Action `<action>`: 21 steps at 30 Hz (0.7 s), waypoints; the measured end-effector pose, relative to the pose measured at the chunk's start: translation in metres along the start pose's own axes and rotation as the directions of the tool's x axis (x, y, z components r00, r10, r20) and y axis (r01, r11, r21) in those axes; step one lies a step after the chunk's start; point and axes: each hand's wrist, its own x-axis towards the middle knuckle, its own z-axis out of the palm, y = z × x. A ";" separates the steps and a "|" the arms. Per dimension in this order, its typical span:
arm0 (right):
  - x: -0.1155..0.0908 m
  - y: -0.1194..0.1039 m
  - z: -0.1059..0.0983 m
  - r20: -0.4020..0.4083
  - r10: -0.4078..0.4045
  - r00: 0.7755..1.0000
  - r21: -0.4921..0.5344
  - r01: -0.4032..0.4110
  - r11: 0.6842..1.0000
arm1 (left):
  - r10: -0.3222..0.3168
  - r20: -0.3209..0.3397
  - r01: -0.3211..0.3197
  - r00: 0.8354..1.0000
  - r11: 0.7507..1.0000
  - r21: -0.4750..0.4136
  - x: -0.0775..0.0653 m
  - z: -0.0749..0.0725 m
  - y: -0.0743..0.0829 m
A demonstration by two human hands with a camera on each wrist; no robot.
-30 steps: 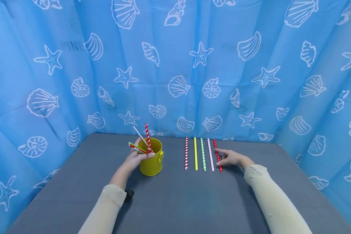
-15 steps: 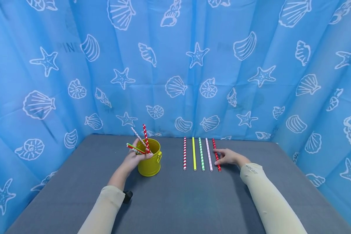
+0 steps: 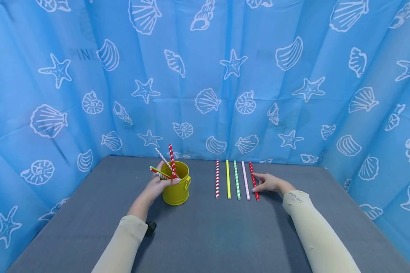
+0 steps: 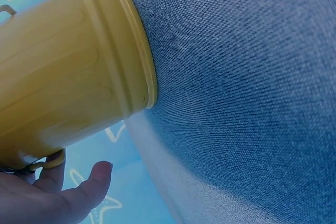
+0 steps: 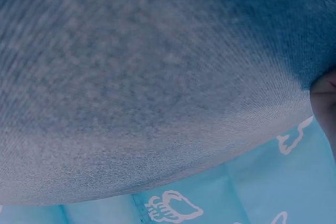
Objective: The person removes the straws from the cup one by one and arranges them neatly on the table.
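My left hand (image 3: 155, 188) grips a small yellow metal bucket (image 3: 175, 195) at its upper left side, thumb across the near rim and fingers behind. Several patterned paper straws lean out of it, among them a red one with white dots (image 3: 172, 159) and a pale spotted one (image 3: 162, 156). In the left wrist view the bucket (image 4: 68, 72) stands on the cloth, fingers near its side lug. My right hand (image 3: 270, 183) touches a red dotted straw (image 3: 254, 182) lying on the table, index finger and thumb apart along its right side. The right wrist view catches only the hand's edge.
Left of the red dotted straw, a pink-white straw (image 3: 246, 180), a green-striped straw (image 3: 237, 180), a yellow straw (image 3: 228, 180) and a red-striped straw (image 3: 217, 180) lie in a row. Grey cloth covers the table (image 3: 205, 239). A blue shell-patterned curtain (image 3: 191, 76) hangs behind.
The red dotted straw's near end has shifted slightly left, with the right hand's fingers against it. The left hand and bucket stay in place while the head view sways a little.
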 end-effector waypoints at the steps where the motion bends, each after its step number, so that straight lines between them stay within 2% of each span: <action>1: 0.000 0.000 0.000 0.001 0.001 1.000 0.000 -0.001 1.000 | 0.005 -0.005 -0.005 1.000 1.000 0.002 -0.001 0.001 0.000; 10: -0.001 0.000 0.000 0.007 -0.012 1.000 0.003 0.012 1.000 | -0.001 -0.007 0.001 1.000 1.000 0.000 -0.001 0.001 -0.001; 16: -0.002 0.000 0.001 0.003 -0.026 1.000 0.020 0.026 0.999 | 0.047 0.013 -0.047 0.999 0.999 -0.027 -0.001 0.000 -0.001; 21: -0.006 -0.002 0.001 -0.006 -0.013 1.000 0.039 0.014 0.999 | 0.060 0.013 -0.059 0.998 0.997 -0.043 -0.001 0.001 0.001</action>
